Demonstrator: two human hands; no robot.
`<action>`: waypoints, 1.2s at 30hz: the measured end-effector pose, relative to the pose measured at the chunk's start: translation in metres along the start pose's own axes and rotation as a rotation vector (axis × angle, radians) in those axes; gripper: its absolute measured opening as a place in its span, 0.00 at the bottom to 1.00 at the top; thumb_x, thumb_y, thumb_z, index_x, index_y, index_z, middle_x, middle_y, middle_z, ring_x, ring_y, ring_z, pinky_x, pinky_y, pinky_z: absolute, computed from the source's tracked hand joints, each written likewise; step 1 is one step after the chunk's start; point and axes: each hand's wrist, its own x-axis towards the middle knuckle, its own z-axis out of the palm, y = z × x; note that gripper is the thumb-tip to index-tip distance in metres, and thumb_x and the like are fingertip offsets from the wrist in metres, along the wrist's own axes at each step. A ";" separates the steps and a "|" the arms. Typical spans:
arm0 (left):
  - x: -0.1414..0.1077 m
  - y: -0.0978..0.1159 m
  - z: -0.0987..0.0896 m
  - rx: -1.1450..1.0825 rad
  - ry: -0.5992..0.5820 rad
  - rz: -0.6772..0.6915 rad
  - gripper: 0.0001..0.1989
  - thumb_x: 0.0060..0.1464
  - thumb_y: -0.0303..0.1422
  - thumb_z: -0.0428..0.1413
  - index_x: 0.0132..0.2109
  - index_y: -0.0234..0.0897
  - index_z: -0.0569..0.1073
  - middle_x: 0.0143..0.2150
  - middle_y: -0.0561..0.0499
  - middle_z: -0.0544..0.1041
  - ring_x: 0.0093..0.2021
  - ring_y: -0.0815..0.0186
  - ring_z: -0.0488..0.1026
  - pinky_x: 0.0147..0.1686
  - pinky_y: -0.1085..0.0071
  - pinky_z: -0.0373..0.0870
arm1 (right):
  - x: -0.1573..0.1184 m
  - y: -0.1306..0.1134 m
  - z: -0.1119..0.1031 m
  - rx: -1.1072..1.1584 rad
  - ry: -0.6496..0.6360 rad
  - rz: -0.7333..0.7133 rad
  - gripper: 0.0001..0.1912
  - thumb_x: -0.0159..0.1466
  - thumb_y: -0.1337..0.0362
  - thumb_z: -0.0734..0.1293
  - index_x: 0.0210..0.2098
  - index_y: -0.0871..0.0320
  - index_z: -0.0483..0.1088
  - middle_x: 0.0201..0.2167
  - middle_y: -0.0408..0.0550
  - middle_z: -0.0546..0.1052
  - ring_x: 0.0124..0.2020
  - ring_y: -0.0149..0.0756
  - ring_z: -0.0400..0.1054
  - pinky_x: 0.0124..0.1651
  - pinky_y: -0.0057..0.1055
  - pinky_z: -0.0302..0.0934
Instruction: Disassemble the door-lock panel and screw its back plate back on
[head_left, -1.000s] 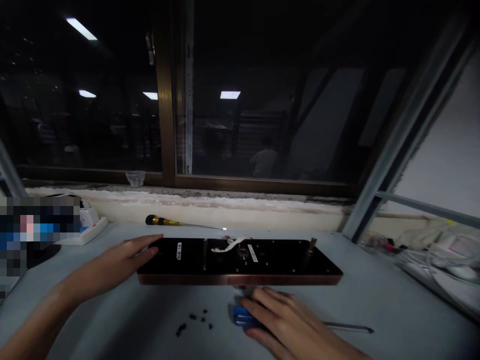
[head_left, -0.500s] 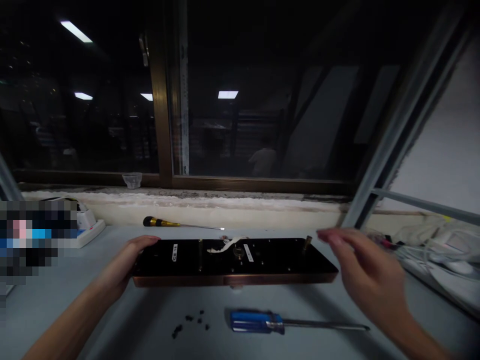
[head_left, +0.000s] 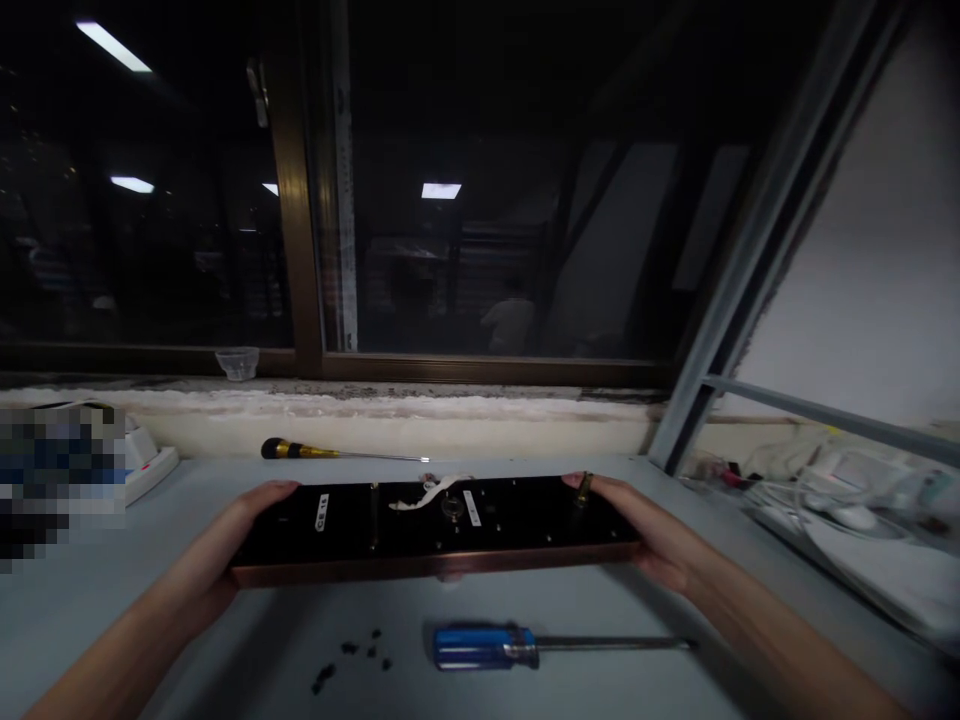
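A long flat box point(head_left: 517, 530) with a black face, copper-coloured sides and white labels spans the middle of the view, raised above the table. My left hand point(head_left: 240, 535) grips its left end, the thumb over the top edge. Around the right end is my right hand point(head_left: 645, 530), closed on it beside a small brass post point(head_left: 583, 488). A white ribbon-like strip point(head_left: 431, 492) lies across the box near a round fitting point(head_left: 452, 508). Below, on the table, are a blue-handled screwdriver point(head_left: 484, 648) and several small black screw-like pieces point(head_left: 349, 648).
Behind the box lies a yellow-and-black screwdriver point(head_left: 300, 450) on the grey table point(head_left: 300, 690). A clear plastic cup point(head_left: 238, 362) stands on the window ledge. At the right are a metal frame point(head_left: 750, 270) and tangled white cables point(head_left: 847, 510). A white power strip point(head_left: 150, 475) sits at the left.
My right hand, apart from the box before, has moved in and taken hold of its right end. My left hand keeps its grip. The whole view has shifted slightly.
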 end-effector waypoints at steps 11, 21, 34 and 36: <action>0.010 0.003 0.006 -0.204 0.021 -0.100 0.15 0.47 0.41 0.56 0.41 0.39 0.73 0.42 0.54 0.80 0.48 0.55 0.73 0.32 0.71 0.73 | 0.017 0.004 0.008 0.065 -0.007 -0.065 0.07 0.52 0.58 0.67 0.21 0.54 0.70 0.23 0.45 0.77 0.26 0.38 0.71 0.33 0.32 0.65; 0.020 0.010 0.006 -0.148 -0.016 -0.034 0.13 0.51 0.41 0.53 0.40 0.38 0.73 0.43 0.54 0.80 0.49 0.55 0.73 0.41 0.67 0.73 | 0.021 0.004 0.011 0.093 0.026 -0.060 0.10 0.54 0.55 0.65 0.28 0.54 0.72 0.32 0.45 0.78 0.34 0.38 0.72 0.39 0.32 0.65; 0.004 0.028 0.039 0.850 -0.105 0.719 0.24 0.57 0.45 0.43 0.50 0.36 0.71 0.60 0.44 0.67 0.62 0.55 0.58 0.59 0.58 0.53 | 0.012 0.013 0.005 -0.447 -0.010 -0.541 0.21 0.53 0.49 0.66 0.40 0.56 0.72 0.49 0.51 0.72 0.57 0.45 0.59 0.62 0.41 0.45; 0.006 0.033 0.045 0.826 -0.231 0.650 0.21 0.56 0.44 0.44 0.49 0.38 0.72 0.56 0.46 0.71 0.58 0.55 0.63 0.56 0.61 0.58 | 0.022 0.018 0.001 -0.497 -0.002 -0.624 0.20 0.54 0.49 0.64 0.37 0.58 0.72 0.47 0.53 0.72 0.54 0.46 0.61 0.61 0.42 0.47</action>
